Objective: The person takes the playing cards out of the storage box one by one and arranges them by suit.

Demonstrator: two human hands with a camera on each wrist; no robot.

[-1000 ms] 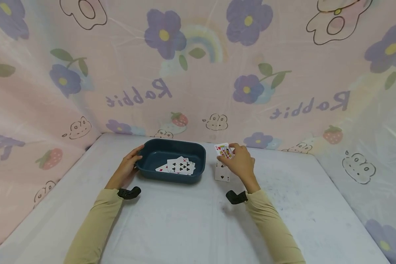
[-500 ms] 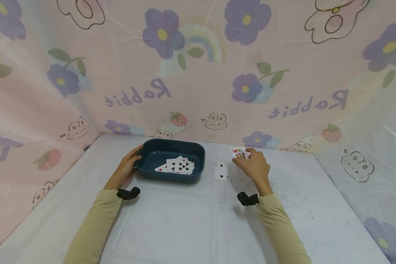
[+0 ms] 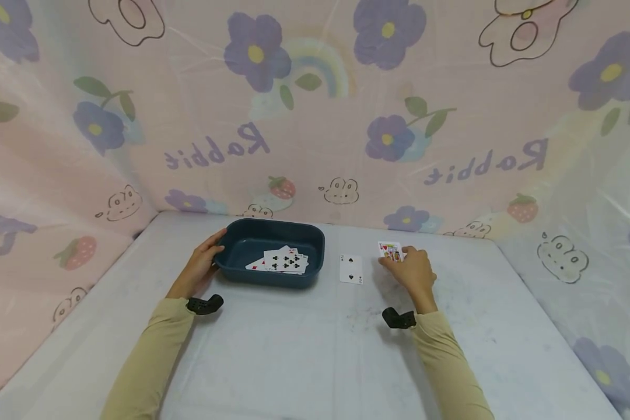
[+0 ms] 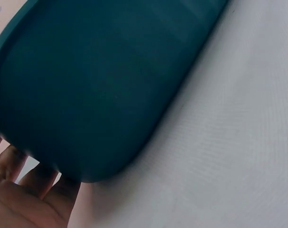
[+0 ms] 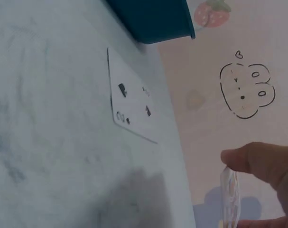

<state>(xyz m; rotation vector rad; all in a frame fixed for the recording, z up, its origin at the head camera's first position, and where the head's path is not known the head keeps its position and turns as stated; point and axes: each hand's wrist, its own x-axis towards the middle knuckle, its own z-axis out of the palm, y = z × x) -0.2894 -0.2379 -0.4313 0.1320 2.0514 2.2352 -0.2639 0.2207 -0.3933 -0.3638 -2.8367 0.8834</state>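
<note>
White, the face card (image 3: pixel 389 250) is pinched by the right hand (image 3: pixel 416 271), rightward of the flat spade card (image 3: pixel 350 269), while the left hand (image 3: pixel 198 263) touches the blue basin (image 3: pixel 268 279).

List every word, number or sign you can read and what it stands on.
"Rabbit", mirrored, twice, on the back curtain.
"2" and spades, on the loose card on the table.
Clubs, on the top card in the box; red diamond on a card beneath; corner numbers too small.
Red heart, on the picture card in the right hand; corner letter too small.
Purple lettering, on the left curtain: cut off, unreadable.
</note>
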